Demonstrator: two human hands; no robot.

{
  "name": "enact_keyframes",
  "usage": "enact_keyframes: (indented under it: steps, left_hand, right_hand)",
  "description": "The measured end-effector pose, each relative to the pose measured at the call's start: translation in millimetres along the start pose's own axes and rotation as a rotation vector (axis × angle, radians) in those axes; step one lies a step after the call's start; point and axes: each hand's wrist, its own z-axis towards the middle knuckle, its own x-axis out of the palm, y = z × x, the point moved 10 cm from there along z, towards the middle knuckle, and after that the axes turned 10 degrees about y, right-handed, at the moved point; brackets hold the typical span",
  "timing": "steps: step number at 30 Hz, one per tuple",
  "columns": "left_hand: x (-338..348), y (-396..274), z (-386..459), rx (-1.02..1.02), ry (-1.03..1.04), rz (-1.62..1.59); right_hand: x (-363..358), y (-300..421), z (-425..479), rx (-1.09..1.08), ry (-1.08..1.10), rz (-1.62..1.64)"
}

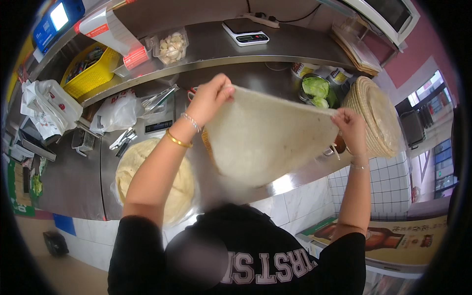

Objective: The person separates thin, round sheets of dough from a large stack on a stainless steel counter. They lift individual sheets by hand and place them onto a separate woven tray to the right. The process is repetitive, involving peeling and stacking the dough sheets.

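A cream-coloured cloth hangs stretched between my two hands above the steel counter, its lower edge blurred. My left hand pinches its upper left corner between thumb and fingers. At the upper right corner, my right hand grips the cloth in the same way. Part of a brown woven edge shows beside the cloth's left side; the rest is hidden. Under my left forearm lies a round, pale yellow pile of what looks like thin flatbread on clear plastic.
A lidded straw basket stands right of my right hand. Behind the cloth sits a bowl of lettuce. Metal tongs and a digital scale lie to the left. The raised shelf holds garlic and another scale.
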Motion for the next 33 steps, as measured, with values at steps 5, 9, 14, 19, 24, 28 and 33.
enact_keyframes:
  steps: [5,9,14,19,24,28,33]
  left_hand:
    - [-18.2,-16.9,35.1,0.067,-0.131,0.124]
    - [0.7,-2.1,15.9,0.133,-0.177,0.131]
    - [72.4,81.4,-69.8,0.011,-0.166,0.262]
    - [162.0,164.5,-159.7,-0.121,-0.022,0.405]
    - [177.0,160.2,-147.5,-0.157,0.102,0.577]
    - [206.7,166.5,-117.7,-0.069,0.088,0.652]
    - [239.8,196.2,-148.0,-0.129,0.337,0.6]
  right_hand:
    - [-10.8,-29.8,32.2,-0.177,-0.227,0.31]
    - [4.8,-38.3,11.0,-0.134,-0.279,-0.089]
    - [102.4,-132.4,-19.7,-0.219,-0.188,-0.171]
    - [218.2,-262.4,-81.1,-0.079,0.083,-0.124]
    - [229.8,-188.2,-73.1,-0.242,-0.091,-0.339]
    - [283.5,-154.3,-40.0,-0.224,0.057,-0.186]
    - [314.4,-150.3,-60.2,-0.287,0.303,-0.236]
